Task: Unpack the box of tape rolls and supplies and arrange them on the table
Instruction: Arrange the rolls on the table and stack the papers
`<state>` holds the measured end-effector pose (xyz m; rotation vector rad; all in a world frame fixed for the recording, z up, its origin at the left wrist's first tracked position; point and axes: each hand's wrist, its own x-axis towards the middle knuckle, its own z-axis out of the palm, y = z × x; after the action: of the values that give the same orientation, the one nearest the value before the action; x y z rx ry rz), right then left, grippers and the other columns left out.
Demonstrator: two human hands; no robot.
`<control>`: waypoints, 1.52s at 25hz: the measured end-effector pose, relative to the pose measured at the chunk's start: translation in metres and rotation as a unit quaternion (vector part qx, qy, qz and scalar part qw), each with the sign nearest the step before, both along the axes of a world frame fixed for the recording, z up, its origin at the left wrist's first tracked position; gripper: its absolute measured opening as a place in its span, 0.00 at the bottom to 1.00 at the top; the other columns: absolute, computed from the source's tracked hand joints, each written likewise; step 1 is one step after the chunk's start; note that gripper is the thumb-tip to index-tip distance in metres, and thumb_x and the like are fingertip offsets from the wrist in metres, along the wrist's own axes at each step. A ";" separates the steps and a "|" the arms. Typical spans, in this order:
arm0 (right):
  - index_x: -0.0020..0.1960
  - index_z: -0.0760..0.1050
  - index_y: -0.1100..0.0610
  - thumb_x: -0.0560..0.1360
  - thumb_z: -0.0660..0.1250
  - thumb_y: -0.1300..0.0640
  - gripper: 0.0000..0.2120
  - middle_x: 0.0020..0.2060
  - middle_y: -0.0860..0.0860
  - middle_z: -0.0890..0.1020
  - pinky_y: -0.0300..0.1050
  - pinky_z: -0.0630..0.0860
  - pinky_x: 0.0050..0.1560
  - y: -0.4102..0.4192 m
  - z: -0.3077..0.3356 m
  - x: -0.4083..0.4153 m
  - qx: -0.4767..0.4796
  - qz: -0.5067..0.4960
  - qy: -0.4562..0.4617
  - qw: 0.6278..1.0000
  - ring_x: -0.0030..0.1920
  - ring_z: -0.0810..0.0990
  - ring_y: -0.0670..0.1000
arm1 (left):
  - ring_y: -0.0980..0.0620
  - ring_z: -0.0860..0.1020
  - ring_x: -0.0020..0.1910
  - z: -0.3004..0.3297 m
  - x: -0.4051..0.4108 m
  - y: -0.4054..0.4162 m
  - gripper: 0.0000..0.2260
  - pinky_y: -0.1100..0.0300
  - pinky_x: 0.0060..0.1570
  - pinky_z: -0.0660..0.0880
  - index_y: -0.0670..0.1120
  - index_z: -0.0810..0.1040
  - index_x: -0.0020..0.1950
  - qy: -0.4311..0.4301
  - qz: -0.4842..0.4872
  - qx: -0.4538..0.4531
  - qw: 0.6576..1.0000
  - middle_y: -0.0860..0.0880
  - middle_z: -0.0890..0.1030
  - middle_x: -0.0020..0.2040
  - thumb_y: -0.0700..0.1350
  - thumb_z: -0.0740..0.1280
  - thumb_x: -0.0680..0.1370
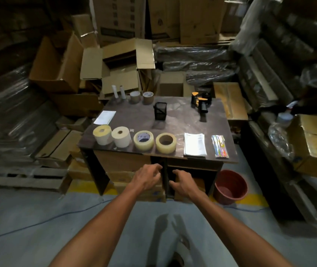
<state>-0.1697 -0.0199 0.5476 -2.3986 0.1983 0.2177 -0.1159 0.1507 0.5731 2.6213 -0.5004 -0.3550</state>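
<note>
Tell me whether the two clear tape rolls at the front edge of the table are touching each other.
Apart. The head view shows a narrow strip of dark table between the left clear tape roll and the right clear tape roll.

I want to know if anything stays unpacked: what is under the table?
Under the table cardboard boxes show, and both hands, left hand and right hand, reach in front of them. Whatever lies deeper is in shadow and hidden.

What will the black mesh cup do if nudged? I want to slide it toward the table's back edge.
The black mesh cup looks empty and see-through, so it is probably light. It stands taller than wide, so a high push may tip it; push low. The table looks smooth, so it should slide.
</note>
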 end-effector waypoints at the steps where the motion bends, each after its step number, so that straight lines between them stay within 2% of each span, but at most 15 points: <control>1: 0.65 0.76 0.60 0.72 0.69 0.53 0.23 0.60 0.56 0.81 0.48 0.76 0.60 -0.001 0.005 0.022 0.010 0.000 -0.011 1.000 0.61 0.79 0.56 | 0.47 0.80 0.56 0.003 0.020 -0.002 0.17 0.51 0.54 0.78 0.53 0.77 0.65 -0.005 0.004 -0.005 1.000 0.50 0.83 0.56 0.48 0.63 0.77; 5: 0.66 0.76 0.59 0.72 0.70 0.52 0.24 0.60 0.56 0.81 0.49 0.75 0.61 -0.009 0.023 0.118 0.030 0.013 -0.036 0.999 0.62 0.78 0.56 | 0.45 0.80 0.54 0.020 0.097 -0.005 0.14 0.50 0.51 0.78 0.52 0.78 0.62 -0.023 0.034 -0.024 0.999 0.48 0.83 0.56 0.49 0.62 0.77; 8: 0.62 0.78 0.59 0.71 0.70 0.54 0.21 0.55 0.57 0.83 0.49 0.77 0.58 -0.014 0.030 0.186 0.033 0.013 -0.053 0.998 0.58 0.81 0.57 | 0.45 0.79 0.56 0.029 0.147 -0.003 0.15 0.50 0.55 0.77 0.52 0.77 0.64 -0.029 0.065 -0.044 0.996 0.47 0.82 0.59 0.49 0.62 0.78; 12: 0.70 0.72 0.60 0.73 0.70 0.55 0.26 0.65 0.57 0.78 0.47 0.71 0.65 -0.004 0.035 0.247 0.014 0.048 -0.043 0.998 0.65 0.76 0.56 | 0.45 0.79 0.58 0.032 0.201 0.010 0.16 0.48 0.58 0.77 0.54 0.77 0.65 -0.008 0.120 -0.055 0.991 0.47 0.82 0.60 0.51 0.63 0.78; 16: 0.68 0.74 0.59 0.73 0.70 0.53 0.25 0.63 0.57 0.79 0.46 0.73 0.63 0.016 0.026 0.307 0.010 0.070 -0.042 0.997 0.64 0.77 0.55 | 0.46 0.79 0.59 0.028 0.263 0.031 0.17 0.48 0.60 0.76 0.54 0.76 0.66 0.001 0.151 -0.073 0.986 0.49 0.81 0.61 0.51 0.63 0.77; 20: 0.70 0.72 0.59 0.74 0.70 0.54 0.26 0.64 0.57 0.79 0.43 0.69 0.62 0.045 0.013 0.374 0.005 0.060 -0.035 0.998 0.64 0.77 0.55 | 0.46 0.78 0.60 0.015 0.342 0.058 0.16 0.56 0.59 0.74 0.50 0.77 0.66 0.007 0.153 -0.092 0.984 0.47 0.81 0.60 0.47 0.64 0.78; 23: 0.71 0.71 0.58 0.75 0.70 0.54 0.26 0.66 0.55 0.77 0.41 0.67 0.64 0.071 0.000 0.426 0.006 0.035 -0.029 0.999 0.66 0.75 0.54 | 0.45 0.77 0.62 0.000 0.407 0.087 0.16 0.56 0.61 0.73 0.51 0.76 0.66 0.012 0.140 -0.090 0.986 0.47 0.79 0.61 0.48 0.64 0.78; 28: 0.69 0.72 0.56 0.74 0.70 0.55 0.24 0.65 0.53 0.78 0.40 0.70 0.63 0.127 -0.008 0.514 0.028 -0.026 -0.007 0.999 0.65 0.76 0.51 | 0.46 0.77 0.62 -0.011 0.516 0.146 0.16 0.56 0.61 0.72 0.52 0.77 0.66 0.023 0.117 -0.085 0.989 0.47 0.79 0.62 0.49 0.64 0.78; 33: 0.70 0.70 0.55 0.74 0.71 0.53 0.26 0.64 0.54 0.78 0.45 0.74 0.64 0.175 -0.019 0.597 0.072 -0.084 0.004 0.994 0.63 0.77 0.51 | 0.47 0.80 0.57 -0.034 0.617 0.189 0.15 0.53 0.56 0.78 0.51 0.78 0.63 0.040 0.142 -0.117 0.982 0.49 0.82 0.59 0.47 0.64 0.77; 36: 0.71 0.69 0.51 0.75 0.69 0.49 0.26 0.66 0.53 0.77 0.52 0.75 0.65 0.193 -0.035 0.648 0.098 -0.095 -0.011 0.991 0.64 0.76 0.51 | 0.50 0.79 0.57 -0.052 0.667 0.198 0.14 0.54 0.57 0.79 0.49 0.77 0.64 0.051 0.172 -0.142 0.973 0.49 0.82 0.59 0.43 0.65 0.79; 38: 0.71 0.67 0.51 0.75 0.68 0.50 0.26 0.67 0.53 0.76 0.52 0.74 0.66 0.204 -0.039 0.680 0.107 -0.110 -0.025 0.988 0.65 0.75 0.50 | 0.50 0.79 0.58 -0.067 0.696 0.200 0.15 0.54 0.57 0.79 0.49 0.77 0.64 0.057 0.202 -0.170 0.963 0.49 0.81 0.59 0.42 0.67 0.78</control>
<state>0.5101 0.1837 0.5081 -2.1470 0.3926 0.0722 0.5806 0.3506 0.5064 2.2777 0.0205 -0.2576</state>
